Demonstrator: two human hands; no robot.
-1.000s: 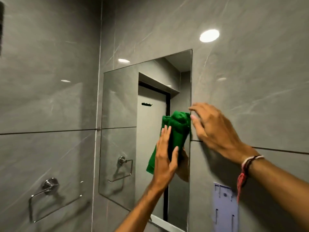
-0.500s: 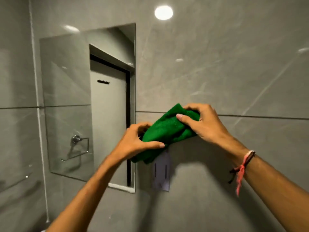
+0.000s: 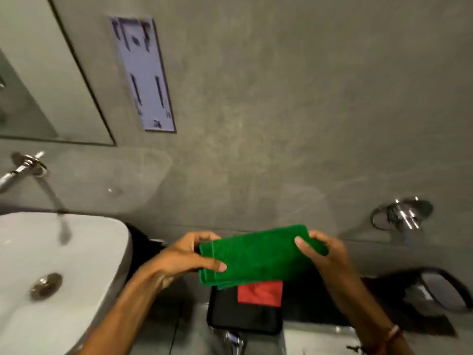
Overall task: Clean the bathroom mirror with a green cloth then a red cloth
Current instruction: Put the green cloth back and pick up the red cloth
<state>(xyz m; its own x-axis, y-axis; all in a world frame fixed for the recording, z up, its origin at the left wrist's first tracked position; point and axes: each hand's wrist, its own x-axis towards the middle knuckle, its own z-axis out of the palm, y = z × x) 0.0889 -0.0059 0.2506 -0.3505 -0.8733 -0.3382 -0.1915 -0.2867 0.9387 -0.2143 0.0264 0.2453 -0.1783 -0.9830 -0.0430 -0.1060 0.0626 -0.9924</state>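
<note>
I hold a folded green cloth (image 3: 258, 254) flat in front of me with both hands. My left hand (image 3: 186, 257) pinches its left edge and my right hand (image 3: 321, 254) grips its right edge. Just below the green cloth, a red cloth (image 3: 259, 294) lies on a black tray (image 3: 243, 316); the green cloth covers the red one's upper part. The mirror (image 3: 38, 80) hangs on the grey wall at the upper left, away from both hands.
A white basin (image 3: 51, 265) with a metal drain sits at the left under a wall tap (image 3: 28, 165). A pale lilac bracket (image 3: 143, 73) is fixed to the wall beside the mirror. A chrome fitting (image 3: 403, 213) projects from the wall at the right.
The view has dropped from the mirror to the basin level. Both hands brought the green cloth down off the wall and spread it flat above the red cloth.
</note>
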